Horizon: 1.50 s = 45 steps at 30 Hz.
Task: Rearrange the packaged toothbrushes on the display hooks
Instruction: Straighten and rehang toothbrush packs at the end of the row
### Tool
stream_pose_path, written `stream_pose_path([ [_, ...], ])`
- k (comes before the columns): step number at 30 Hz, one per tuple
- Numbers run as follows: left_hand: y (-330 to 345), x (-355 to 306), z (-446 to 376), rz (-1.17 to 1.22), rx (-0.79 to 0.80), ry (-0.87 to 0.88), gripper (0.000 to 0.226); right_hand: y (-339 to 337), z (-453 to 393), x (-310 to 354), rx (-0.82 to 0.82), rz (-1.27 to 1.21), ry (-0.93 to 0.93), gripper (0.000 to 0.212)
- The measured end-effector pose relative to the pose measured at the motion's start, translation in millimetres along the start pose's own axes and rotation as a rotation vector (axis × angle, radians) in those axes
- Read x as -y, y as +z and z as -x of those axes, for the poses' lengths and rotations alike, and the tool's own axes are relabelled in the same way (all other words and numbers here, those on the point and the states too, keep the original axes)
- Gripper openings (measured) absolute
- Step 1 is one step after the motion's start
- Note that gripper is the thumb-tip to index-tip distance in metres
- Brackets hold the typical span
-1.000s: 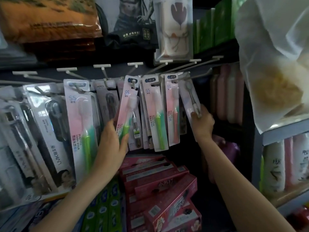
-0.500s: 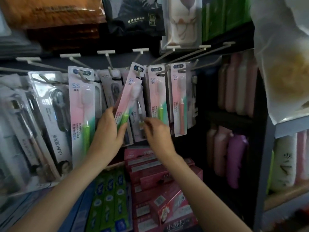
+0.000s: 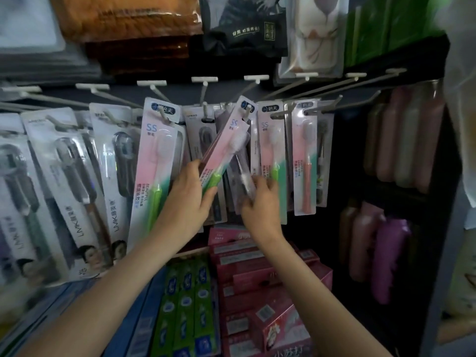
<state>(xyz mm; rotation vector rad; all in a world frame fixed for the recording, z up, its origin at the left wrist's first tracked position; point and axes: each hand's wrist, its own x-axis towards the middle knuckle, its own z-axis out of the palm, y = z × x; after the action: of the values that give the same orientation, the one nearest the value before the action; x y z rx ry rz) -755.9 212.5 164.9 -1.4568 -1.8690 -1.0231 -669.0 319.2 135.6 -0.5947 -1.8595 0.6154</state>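
Packaged toothbrushes hang in a row from white display hooks [image 3: 204, 79]. My left hand [image 3: 186, 202] grips the lower end of a pink pack with a green-handled brush [image 3: 224, 145]; the pack tilts to the left, and its top hole sits on a hook tip. My right hand [image 3: 260, 202] pinches a clear pack with a thin brush [image 3: 244, 176] hanging just behind the tilted one. Another pink pack with a green brush [image 3: 154, 161] hangs to the left, two more pink packs [image 3: 304, 161] to the right. Grey LMK packs [image 3: 77, 181] fill the far left.
Red toothpaste boxes [image 3: 260, 279] and green toothpaste boxes [image 3: 185, 300] are stacked right under my hands. Pink and purple bottles [image 3: 389, 248] stand on dark shelves at the right. Two bare hooks [image 3: 360, 104] jut out at the upper right. Bagged goods [image 3: 128, 19] sit above.
My right hand left the rightmost pack a second ago, crossed left and now pinches the clear pack in the middle. My left hand kept its grip on the tilted pink pack.
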Motion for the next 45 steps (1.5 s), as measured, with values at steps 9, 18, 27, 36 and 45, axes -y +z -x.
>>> stream_pose_path([
  [9,7,-1,2,0.053,-0.006,-0.003,0.049,-118,-20,-3,0.392,0.222,0.027,0.056],
  [18,32,-18,5,0.153,-0.032,-0.092,0.052,-152,9,-74,-0.183,-0.505,0.473,0.021],
  [27,26,-13,4,0.136,-0.035,-0.102,0.048,-132,-29,-74,-0.102,-0.359,0.526,0.047],
  [36,19,-12,5,0.105,-0.029,-0.058,0.044,-142,-67,-62,-0.195,-0.030,0.305,0.032],
  [45,15,-6,3,0.077,-0.017,-0.047,0.050,-127,-77,-82,-0.200,-0.280,0.422,0.022],
])
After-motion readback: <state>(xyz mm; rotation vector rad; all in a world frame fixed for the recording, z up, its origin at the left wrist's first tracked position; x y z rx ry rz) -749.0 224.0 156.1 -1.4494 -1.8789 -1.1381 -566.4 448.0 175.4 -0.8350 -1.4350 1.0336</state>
